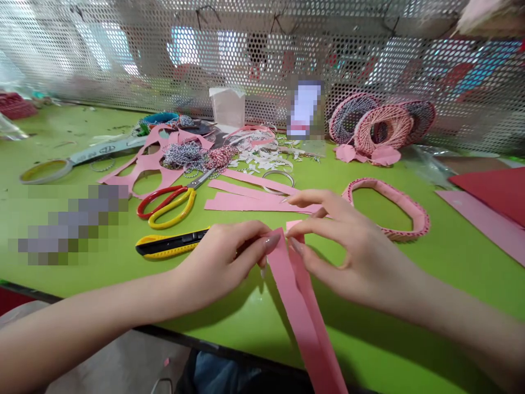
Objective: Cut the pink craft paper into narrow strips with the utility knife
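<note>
A long pink paper strip (pixel 303 312), folded lengthwise, runs from my fingers toward the table's near edge. My left hand (pixel 223 262) pinches its upper end between thumb and forefinger. My right hand (pixel 348 251) pinches the same end from the other side, its other fingers spread. More flat pink strips (pixel 250 198) lie just beyond my hands. A yellow and black utility knife (pixel 170 244) rests left of my left hand.
On the green table (pixel 451 257) lie red and yellow scissors (pixel 170 203), large grey scissors (pixel 74 160), a pink sheet with oval cut-outs (pixel 150 161), twine bundles (pixel 197 156), a twine-wrapped pink oval ring (pixel 389 210), more wrapped rings (pixel 381 127) against the perforated metal screen, and red and pink paper sheets (pixel 492 205).
</note>
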A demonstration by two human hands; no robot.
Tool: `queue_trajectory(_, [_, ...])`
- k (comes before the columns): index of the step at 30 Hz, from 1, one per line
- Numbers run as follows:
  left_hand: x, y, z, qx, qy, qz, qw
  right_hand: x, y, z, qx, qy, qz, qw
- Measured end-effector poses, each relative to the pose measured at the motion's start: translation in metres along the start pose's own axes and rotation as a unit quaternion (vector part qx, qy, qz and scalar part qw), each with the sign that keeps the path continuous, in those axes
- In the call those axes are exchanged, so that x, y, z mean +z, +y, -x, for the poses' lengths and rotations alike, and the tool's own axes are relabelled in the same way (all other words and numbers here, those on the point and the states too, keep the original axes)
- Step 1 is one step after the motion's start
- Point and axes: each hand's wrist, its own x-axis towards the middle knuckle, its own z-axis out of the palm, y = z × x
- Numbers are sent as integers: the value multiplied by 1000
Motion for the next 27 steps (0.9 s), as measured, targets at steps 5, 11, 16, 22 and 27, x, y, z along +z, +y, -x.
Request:
queue_trajectory(5, [2, -1, 1, 28, -12, -47, 998, 6, -1, 0, 8, 11, -36, 999])
queue_trajectory(11, [3, -1, 3, 63, -12, -72, 995, 8, -2, 0, 27, 18, -44, 998])
queue_trajectory(16, [5, -3, 2, 82, -8, -77, 994, 9, -1, -1, 22, 18, -52, 998])
queue_trajectory(22, [7, -5, 4, 106, 15, -63, 992, 7, -2, -3, 21, 29, -71, 997])
queue_trajectory(27, [11, -5, 4, 98, 37, -15, 994, 9, -6, -6, 26, 57, -81, 995])
